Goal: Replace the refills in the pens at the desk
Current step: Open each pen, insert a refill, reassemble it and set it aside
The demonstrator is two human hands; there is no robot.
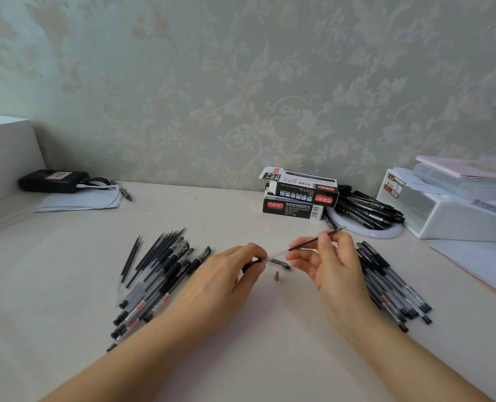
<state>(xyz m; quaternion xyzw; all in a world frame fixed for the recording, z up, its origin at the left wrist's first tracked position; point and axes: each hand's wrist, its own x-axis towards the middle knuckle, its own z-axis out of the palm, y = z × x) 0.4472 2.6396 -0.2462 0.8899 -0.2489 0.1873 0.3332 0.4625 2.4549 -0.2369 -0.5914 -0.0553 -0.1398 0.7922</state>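
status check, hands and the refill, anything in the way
Left hand grips pen barrel. Right hand pinches refill, partly in the barrel. Loose tip cone on desk below, nothing blocking.

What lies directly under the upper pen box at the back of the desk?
The upper pen box rests on a second box, lying flat on the desk. Whatever either box holds is hidden.
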